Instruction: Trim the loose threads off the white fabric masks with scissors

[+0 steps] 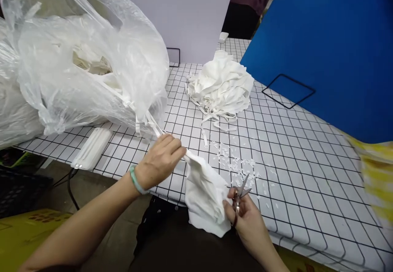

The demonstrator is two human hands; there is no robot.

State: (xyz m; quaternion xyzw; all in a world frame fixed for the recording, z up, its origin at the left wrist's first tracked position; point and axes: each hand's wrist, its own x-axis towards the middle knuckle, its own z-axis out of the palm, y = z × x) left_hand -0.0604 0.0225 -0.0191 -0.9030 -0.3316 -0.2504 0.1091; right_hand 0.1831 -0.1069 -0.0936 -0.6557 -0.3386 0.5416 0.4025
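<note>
My left hand (161, 157), with a pale green bangle at its wrist, is closed on the upper end of a white cloth piece (205, 194). White straps run from that hand up to a large clear plastic bag (92, 79) full of white material. My right hand (244, 214) holds small scissors (241, 194), their blades spread and pointing up, beside the cloth's right edge. The cloth hangs over the table's front edge. Beyond the hands sits a heap of white cloth pieces with straps (224, 84). Small white clippings (236, 163) lie scattered between heap and scissors.
A white power strip (92, 148) lies at the table's left front edge. A grey panel (193, 18) and a blue panel (331, 51) stand behind. Yellow checked cloth (377, 178) is at the right. Part of a person in dark clothing (245, 6) shows at the back.
</note>
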